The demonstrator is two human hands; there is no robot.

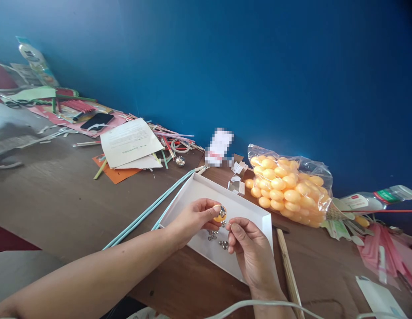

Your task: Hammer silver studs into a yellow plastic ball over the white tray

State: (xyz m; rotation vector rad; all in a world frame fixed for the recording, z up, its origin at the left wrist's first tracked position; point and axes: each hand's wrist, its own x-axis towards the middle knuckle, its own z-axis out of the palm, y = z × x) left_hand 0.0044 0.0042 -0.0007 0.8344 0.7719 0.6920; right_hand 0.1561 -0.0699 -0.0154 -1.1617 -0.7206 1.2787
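My left hand (196,217) grips a small yellow-orange plastic shell (220,214), its open side showing several shiny silver pieces. Close by on the right, my right hand (247,241) has thumb and fingertips pinched together; whatever may be between them is too small to make out. Both hands are over a shallow white box (179,199). On its floor lie small clusters of shiny silver pieces (223,244), rounded like beads or little bells, below and between the hands.
Behind the box, a clear bag of yellow-orange plastic balls (289,190) leans by the blue wall. A wooden stick (289,270) lies right of the box, light-blue cords (149,208) left. Papers (131,144) and straws clutter the back left; a plastic bottle (375,198) lies right. A white cable (259,303) crosses in front.
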